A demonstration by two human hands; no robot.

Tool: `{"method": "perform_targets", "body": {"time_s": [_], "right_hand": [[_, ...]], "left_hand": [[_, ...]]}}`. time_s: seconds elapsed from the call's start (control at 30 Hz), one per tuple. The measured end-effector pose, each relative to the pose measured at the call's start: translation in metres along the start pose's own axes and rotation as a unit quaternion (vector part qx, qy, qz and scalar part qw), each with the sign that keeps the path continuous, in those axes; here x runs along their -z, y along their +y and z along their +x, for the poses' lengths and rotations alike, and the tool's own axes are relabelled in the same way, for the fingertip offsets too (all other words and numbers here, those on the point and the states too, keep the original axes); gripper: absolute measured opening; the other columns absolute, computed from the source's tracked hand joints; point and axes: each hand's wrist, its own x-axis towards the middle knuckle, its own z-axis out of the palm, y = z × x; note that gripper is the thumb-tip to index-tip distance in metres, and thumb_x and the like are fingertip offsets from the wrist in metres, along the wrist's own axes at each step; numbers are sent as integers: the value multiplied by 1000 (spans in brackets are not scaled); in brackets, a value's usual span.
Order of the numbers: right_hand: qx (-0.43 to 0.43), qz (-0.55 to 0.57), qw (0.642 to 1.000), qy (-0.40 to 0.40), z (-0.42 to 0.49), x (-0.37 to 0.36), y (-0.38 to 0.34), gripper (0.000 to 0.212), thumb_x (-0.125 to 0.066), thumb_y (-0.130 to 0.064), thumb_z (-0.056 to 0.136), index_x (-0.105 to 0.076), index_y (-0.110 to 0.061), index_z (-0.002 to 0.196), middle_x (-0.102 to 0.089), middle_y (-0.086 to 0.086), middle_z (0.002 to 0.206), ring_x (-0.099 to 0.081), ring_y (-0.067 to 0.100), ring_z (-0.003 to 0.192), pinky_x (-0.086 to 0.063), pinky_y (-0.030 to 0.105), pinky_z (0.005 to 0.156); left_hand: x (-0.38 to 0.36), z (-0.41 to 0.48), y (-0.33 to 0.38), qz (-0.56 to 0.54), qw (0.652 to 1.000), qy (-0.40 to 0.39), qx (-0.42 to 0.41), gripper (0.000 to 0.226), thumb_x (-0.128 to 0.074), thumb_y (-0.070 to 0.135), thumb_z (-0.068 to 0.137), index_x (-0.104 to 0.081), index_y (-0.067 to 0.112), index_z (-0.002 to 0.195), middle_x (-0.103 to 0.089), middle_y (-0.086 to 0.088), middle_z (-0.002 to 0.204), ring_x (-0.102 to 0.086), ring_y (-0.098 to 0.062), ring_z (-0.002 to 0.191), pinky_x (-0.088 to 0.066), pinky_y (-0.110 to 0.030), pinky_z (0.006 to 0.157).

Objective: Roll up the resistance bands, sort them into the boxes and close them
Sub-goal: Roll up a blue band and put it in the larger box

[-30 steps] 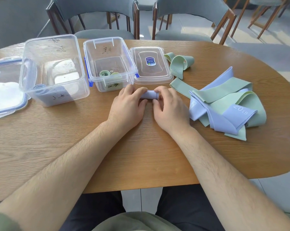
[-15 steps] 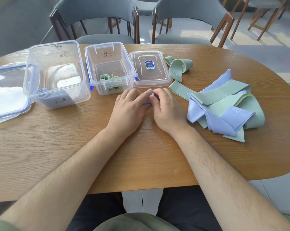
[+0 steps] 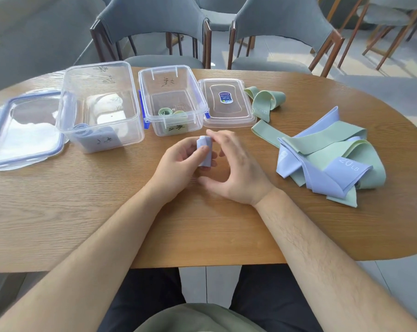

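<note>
A rolled lavender band (image 3: 204,150) stands upright above the table, pinched in my left hand (image 3: 178,164). Just to its right, my right hand (image 3: 236,168) is spread, fingers curved and apart, touching nothing that I can see. Behind them are two clear boxes: the larger box (image 3: 99,106) on the left holds a rolled lavender band, and the smaller box (image 3: 173,99) holds rolled green bands. Both stand without lids. A heap of loose green and lavender bands (image 3: 329,159) lies to the right.
The small lid (image 3: 227,101) lies flat right of the smaller box; the large blue-rimmed lid (image 3: 22,130) lies at the far left. A loose green band (image 3: 265,101) curls behind the heap. Grey chairs (image 3: 154,29) stand beyond the wooden table (image 3: 82,212).
Both hands were pressed on the lavender band, rolling it on the table. Now my left hand has lifted the roll upright and my right hand has come off it.
</note>
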Motion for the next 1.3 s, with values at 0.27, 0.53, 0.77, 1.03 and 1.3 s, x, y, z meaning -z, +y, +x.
{"method": "perform_targets", "body": {"time_s": [0.27,0.53,0.77,1.03,1.3], "right_hand": [[18,-50,996,74,5,-10,-3,55,-77,-36,81,-63,-12,128,-56,2,129,-53,24,121,-46,32,100],[48,-97,987,117,6,-12,-1,45,-77,-28,81,-67,-4,117,-63,8,117,-58,28,110,-45,30,100],[41,-75,991,103,5,-7,-2,53,-84,-24,76,-65,-5,122,-63,7,121,-58,26,114,-45,31,103],[34,-46,994,88,6,-3,0,58,-85,-29,79,-62,-6,128,-60,5,127,-56,22,119,-46,35,104],[6,-146,985,97,6,-10,-3,50,-71,-24,78,-65,-7,125,-60,7,115,-58,27,109,-54,43,85]], "left_hand": [[-1,-5,4,40,998,-44,1,23,-51,17,101,-67,4,111,-74,-15,104,-71,-27,97,-54,-40,95],[-3,-5,-1,38,998,-40,11,29,-48,23,96,-66,5,110,-74,-14,106,-70,-24,99,-50,-52,101],[2,-2,-6,19,1000,10,22,29,-46,11,98,-67,7,118,-74,-16,107,-70,-36,104,-51,-60,98],[7,4,-12,-4,999,34,33,23,-59,16,95,-69,10,114,-71,-24,109,-64,-49,107,-47,-68,98],[-6,-2,-9,81,997,-6,-17,33,-67,28,90,-64,11,119,-74,-9,106,-70,-20,99,-55,-43,93]]}}
